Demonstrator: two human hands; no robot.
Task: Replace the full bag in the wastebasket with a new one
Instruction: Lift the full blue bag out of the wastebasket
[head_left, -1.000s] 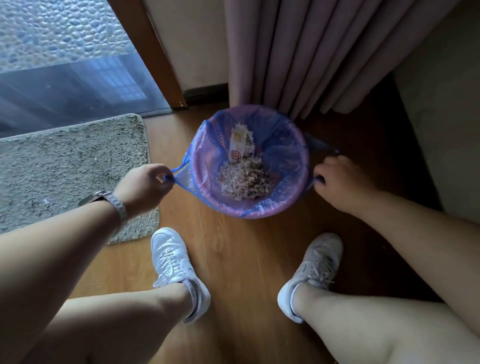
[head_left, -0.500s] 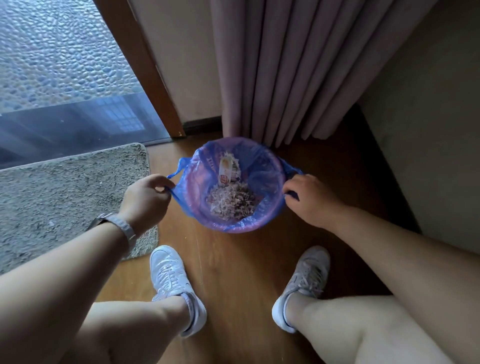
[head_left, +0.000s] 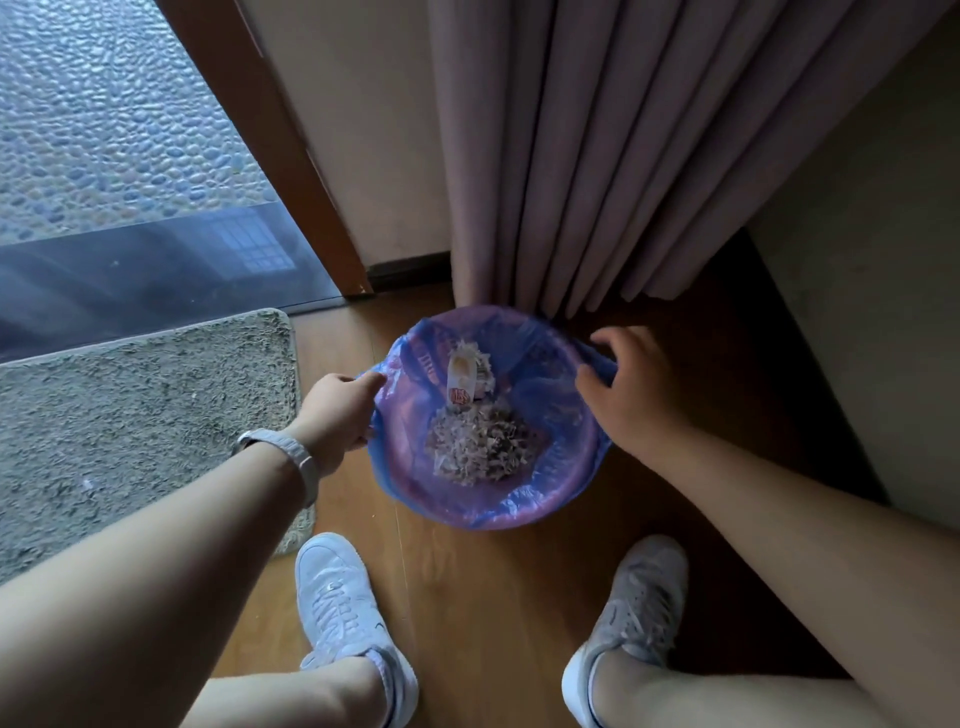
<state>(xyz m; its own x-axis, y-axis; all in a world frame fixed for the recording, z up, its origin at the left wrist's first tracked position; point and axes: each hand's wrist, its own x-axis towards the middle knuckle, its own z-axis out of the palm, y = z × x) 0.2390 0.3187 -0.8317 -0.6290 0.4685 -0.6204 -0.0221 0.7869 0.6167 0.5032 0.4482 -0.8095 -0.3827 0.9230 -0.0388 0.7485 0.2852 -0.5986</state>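
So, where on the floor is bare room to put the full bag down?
Bare wooden floor lies between the blue bag and the shoes, and right of the right hand toward the wall. Crowded behind: the curtain hangs close.

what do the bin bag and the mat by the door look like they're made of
bag: thin blue plastic film, translucent and slightly glossy; it crinkles, and a pink tint shows through.
mat: grey shaggy textile, probably synthetic pile; matte, with tufted fibres.
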